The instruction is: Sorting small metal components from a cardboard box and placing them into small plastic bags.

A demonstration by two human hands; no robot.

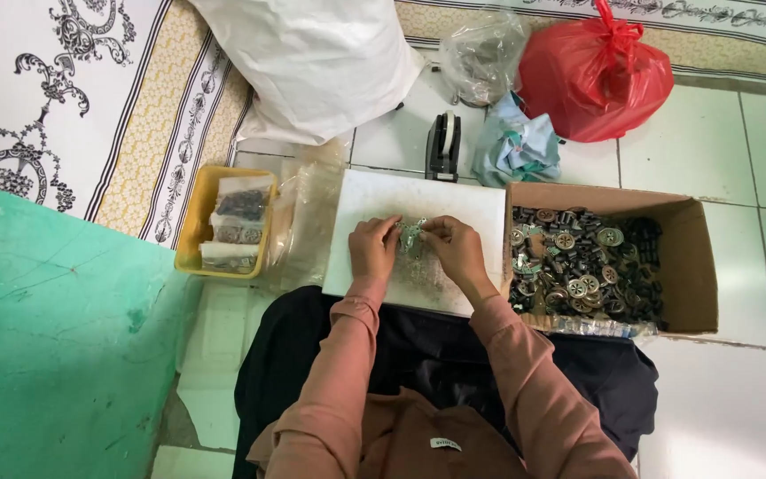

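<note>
Pinching from both sides, the left hand (374, 247) and the right hand (456, 248) meet over a small clear packet of metal pieces (413, 236), fingers closed on its edges, and the packet sits between the two hands just above a white board (480, 200) that rests across the person's lap as a surface. Pink sleeves (339, 372) run back from both wrists toward the camera, over a dark cloth (454, 355) on the lap. Just right of the board stands an open cardboard box (698, 266) filled with round metal buttons and dark small parts (582, 262). To the left of the board, a yellow tray (190, 222) holds several filled clear packets (237, 226), with loose clear plastic sheeting (308, 213) lying between tray and board. Beyond the board on the tiled floor (738, 399) stands a black tape dispenser (442, 146), with a crumpled pale blue cloth (511, 151) beside it, a red plastic bag (596, 75), a clear bag (480, 53) and a large white bag (312, 62) farther back. A green wall (46, 337) fills the left side.
</note>
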